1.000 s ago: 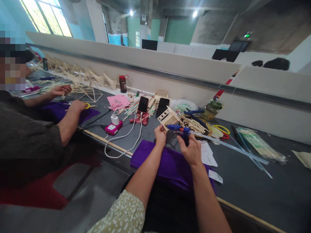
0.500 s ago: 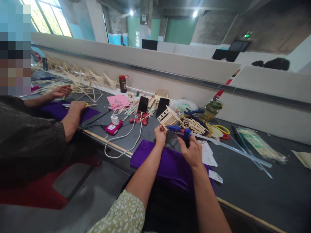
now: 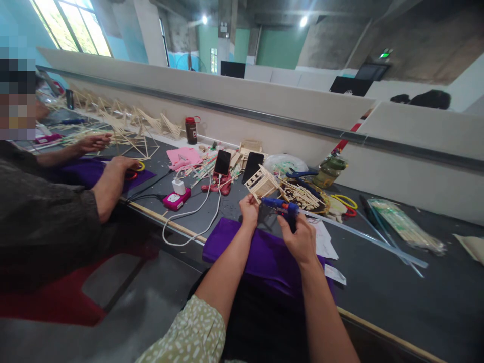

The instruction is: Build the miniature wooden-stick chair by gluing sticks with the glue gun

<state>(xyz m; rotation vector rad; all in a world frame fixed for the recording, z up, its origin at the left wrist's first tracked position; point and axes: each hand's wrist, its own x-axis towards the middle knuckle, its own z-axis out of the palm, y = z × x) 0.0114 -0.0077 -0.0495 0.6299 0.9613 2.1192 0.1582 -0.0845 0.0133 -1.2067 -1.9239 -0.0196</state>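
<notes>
My left hand [image 3: 249, 209] pinches the near lower corner of a small model made of wooden sticks [image 3: 262, 182], holding it tilted above the table. In my right hand [image 3: 300, 234] is a blue glue gun [image 3: 282, 205], my fingers wrapped round its handle. Its nozzle points left at the corner my left fingers grip, a little way off it. A long clear glue stick [image 3: 363, 232] sticks out of the gun's back toward the right. Below both forearms lies a purple cloth [image 3: 227, 242] on the table's front edge.
Behind the model are a phone on a cable [image 3: 222, 164], a dark tablet-like slab [image 3: 253, 167] and a dish of cut sticks [image 3: 304, 195]. A green jar [image 3: 330, 171] and bagged sticks [image 3: 406, 224] stand right. A co-worker's hand [image 3: 126, 166] holds scissors at left.
My right hand and the glue gun have drawn slightly right, away from the model's corner. My left hand and the model stay put. The co-worker's scissors have turned and show more.
</notes>
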